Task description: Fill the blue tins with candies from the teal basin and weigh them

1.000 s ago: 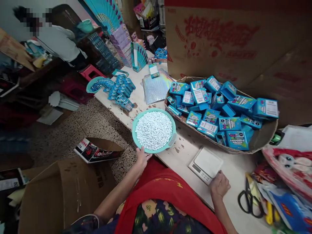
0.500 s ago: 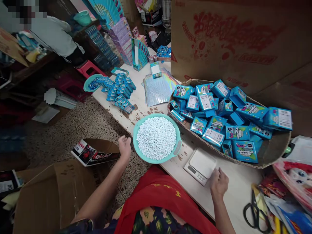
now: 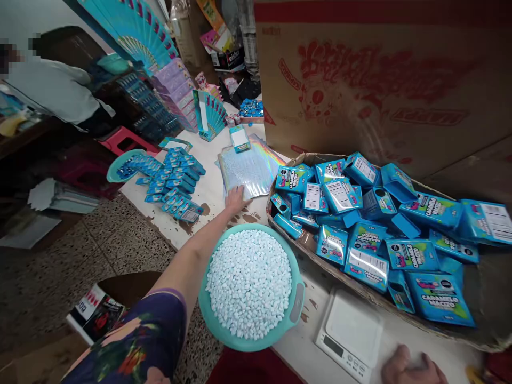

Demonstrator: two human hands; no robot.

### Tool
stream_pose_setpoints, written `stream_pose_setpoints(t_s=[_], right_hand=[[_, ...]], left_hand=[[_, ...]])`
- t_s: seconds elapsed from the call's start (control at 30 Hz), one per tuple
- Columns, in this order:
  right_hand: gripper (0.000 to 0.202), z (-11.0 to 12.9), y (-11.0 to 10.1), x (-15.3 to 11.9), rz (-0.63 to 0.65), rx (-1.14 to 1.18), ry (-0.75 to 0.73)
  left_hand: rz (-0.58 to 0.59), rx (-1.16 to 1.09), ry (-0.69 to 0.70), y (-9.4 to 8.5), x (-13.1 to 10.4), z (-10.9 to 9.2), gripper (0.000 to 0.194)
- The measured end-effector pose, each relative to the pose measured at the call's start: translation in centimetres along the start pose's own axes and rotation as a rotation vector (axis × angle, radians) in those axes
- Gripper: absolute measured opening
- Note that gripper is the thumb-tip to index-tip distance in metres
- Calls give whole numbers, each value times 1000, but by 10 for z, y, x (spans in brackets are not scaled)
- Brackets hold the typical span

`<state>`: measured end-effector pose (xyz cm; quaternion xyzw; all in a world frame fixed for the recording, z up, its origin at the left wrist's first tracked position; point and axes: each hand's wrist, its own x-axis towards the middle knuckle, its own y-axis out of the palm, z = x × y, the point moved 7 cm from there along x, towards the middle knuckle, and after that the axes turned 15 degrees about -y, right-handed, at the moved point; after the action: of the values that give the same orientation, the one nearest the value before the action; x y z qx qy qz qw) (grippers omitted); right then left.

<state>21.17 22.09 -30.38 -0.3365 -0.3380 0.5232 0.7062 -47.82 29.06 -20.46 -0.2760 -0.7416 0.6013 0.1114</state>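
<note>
My left hand reaches out over the table, fingers stretched onto the near edge of a stack of shiny holographic sheets. Below that arm sits a turquoise bowl full of small white candy-like pieces. Beside the right edge of a white digital scale is my right hand, loosely curled, with a gap between thumb and fingers and nothing seen in it. The scale's platform is bare. The lower part of that hand is cut off by the frame.
A cut-down carton on the right holds many blue candy boxes. Small blue packs stand stacked at the table's left edge, near another turquoise bowl. A big cardboard box rises behind. A person is at the far left.
My left hand has moved from beside the bowl forward to the holographic sheets. The view has shifted closer, and my right hand stays near the scale, now lower in the picture.
</note>
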Motion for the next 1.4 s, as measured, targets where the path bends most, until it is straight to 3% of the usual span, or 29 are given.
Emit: stream_pose_setpoints(t_s=[0.13,0.3,0.47,0.6,0.67,0.77,0.87,0.97,1.07,1.13,1.2,1.3,1.4], right_hand=[[61,6,-10,-3,-118,-107,76],[63,17,-10,-5,-136,-116,41],[62,17,-6,-4,-130,-167,6],[59,16,-4,-3,-111,-211,-48],[58,15,-4,-3,-98,-232,-72],[56,14,-3,-3,-79,-253,-82],[57,9,-3,-3,-78,-242,-55],[57,3,-2,-4,-74,-222,-42],[59,0,-2,-5,-74,-194,-57],[60,2,-3,-4,-73,-157,-60],[60,5,-2,-3,-63,-106,-58],[58,9,-3,-2,-42,-40,-79],[61,10,-17,-5,-8,11,-161]], left_hand=[[-19,80,4,-1,24,-7,76],[2,149,175,-11,36,-20,71],[-16,91,233,-26,36,-37,35],[-44,2,225,-26,43,-61,11],[-25,-13,221,-23,48,-71,16],[6,-22,229,-25,42,-69,43],[-34,-77,252,-44,-6,-41,52],[-120,-200,250,-69,-94,6,42],[-120,-385,200,-72,-191,39,39],[-95,-407,202,-58,-242,36,39],[-52,-331,239,-39,-273,18,39],[-90,-137,230,-21,-289,-6,45],[-147,-28,201,-20,-289,-15,44]])
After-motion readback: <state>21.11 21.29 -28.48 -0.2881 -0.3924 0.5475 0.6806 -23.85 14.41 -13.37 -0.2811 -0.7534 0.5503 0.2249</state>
